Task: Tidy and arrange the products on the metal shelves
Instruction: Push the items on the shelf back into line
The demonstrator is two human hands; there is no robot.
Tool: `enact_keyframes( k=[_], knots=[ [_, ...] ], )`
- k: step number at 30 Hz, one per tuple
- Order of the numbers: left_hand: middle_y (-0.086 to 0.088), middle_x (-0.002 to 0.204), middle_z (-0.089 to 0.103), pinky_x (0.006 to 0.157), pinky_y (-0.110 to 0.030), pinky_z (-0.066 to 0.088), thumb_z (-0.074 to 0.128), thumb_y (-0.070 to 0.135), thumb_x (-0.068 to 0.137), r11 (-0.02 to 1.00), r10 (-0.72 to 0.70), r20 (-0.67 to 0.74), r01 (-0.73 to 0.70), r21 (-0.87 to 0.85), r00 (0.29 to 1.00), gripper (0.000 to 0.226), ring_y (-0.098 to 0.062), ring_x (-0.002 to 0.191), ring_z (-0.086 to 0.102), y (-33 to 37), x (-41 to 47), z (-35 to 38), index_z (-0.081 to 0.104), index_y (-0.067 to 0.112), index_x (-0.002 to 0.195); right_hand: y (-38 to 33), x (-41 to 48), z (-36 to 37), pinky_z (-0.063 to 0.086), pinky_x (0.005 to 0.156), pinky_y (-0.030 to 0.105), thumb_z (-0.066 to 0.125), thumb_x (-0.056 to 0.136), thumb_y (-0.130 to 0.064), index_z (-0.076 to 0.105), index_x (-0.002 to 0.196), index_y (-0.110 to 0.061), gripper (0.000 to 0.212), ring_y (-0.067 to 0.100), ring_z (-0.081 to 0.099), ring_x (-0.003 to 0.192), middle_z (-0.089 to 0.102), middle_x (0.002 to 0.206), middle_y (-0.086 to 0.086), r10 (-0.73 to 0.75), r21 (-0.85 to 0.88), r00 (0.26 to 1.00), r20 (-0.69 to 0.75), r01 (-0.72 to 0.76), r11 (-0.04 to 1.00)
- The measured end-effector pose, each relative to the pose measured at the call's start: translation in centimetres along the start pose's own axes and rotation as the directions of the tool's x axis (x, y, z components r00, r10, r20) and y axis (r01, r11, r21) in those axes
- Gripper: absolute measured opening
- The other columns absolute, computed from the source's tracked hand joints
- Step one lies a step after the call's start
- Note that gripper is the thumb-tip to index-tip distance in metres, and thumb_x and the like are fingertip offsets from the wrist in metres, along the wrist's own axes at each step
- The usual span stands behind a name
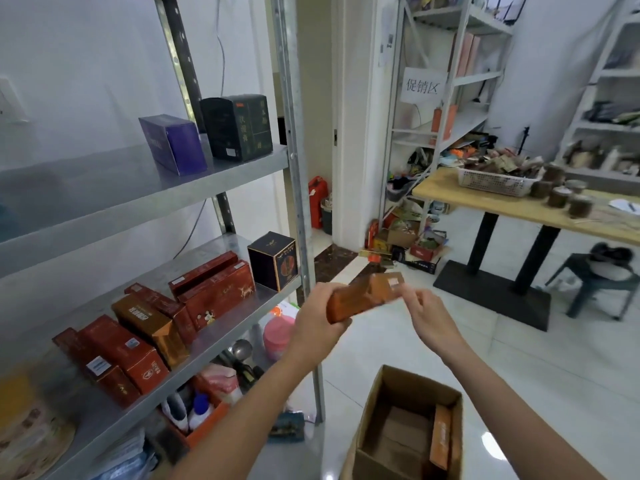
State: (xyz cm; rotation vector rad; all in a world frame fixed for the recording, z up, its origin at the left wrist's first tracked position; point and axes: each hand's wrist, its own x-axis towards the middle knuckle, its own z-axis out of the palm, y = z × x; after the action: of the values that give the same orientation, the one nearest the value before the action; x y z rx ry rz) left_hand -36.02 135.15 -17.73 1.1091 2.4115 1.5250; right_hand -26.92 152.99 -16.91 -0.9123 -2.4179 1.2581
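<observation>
Filling the left half of the frame: metal shelves point(145, 188), grey, two tiers in clear view. At the right of the frame: a wooden table point(485, 199) on black legs, with a white basket point(491, 181) and several dark jars point(561, 197) on top. At bottom centre, on the pale tiled floor: an open cardboard carton point(408, 427), with one orange packet point(441, 434) stood upright against its right inner wall. On the lower tier, left of centre: a row of red boxes point(117, 355) and one copper-orange box point(149, 323), packed side by side and angled toward the back, then two larger red boxes point(214, 292) stacked, then a black box point(273, 261) upright at the tier's right end, just beside the upright post. On the upper tier: a purple box point(173, 143) and a tall dark green box point(239, 126), near each other but apart. In the middle of the frame, clear of the lower tier's right edge and above the carton: a long orange-brown box point(363, 296), tilted, motion-blurred. Left hand point(318, 323) wrapped round the lower left end of that box, fingers closed on it. Right hand point(429, 313) at the box's upper right end, fingers point(410, 294) partly curled and touching or nearly touching the corner; grip there too blurred to tell.
</observation>
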Motion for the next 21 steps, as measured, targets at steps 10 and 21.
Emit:
enact_keyframes(
  k=[10,21],
  knots=[
    [-0.005,0.111,0.069,0.091,-0.041,0.055,0.075,0.023,0.079,0.703,-0.299,0.434,0.504,-0.502,0.85,0.046,-0.022,0.105,0.068,-3.9,3.7,3.0,0.055,0.021,0.12,6.9,1.0,-3.3,0.056,0.086,0.029,0.061,0.072,-0.059,0.039,0.117,-0.029,0.058,0.013,0.061,0.111,0.056,0.117,-0.015,-0.157,-0.114,0.956,0.248,0.19,0.975],
    [-0.011,0.114,0.069,0.074,-0.031,0.056,0.059,0.019,0.095,0.371,-0.434,0.57,0.715,-0.593,0.698,0.041,-0.021,0.099,0.067,-8.6,5.2,15.1,0.051,0.006,0.133,13.4,-0.4,2.7,0.052,0.089,0.021,0.053,0.079,-0.065,-0.008,0.145,-0.045,0.092,0.013,0.061,0.114,0.045,0.132,-0.02,0.008,-0.026,0.991,0.134,-0.005,1.0]
  ],
)
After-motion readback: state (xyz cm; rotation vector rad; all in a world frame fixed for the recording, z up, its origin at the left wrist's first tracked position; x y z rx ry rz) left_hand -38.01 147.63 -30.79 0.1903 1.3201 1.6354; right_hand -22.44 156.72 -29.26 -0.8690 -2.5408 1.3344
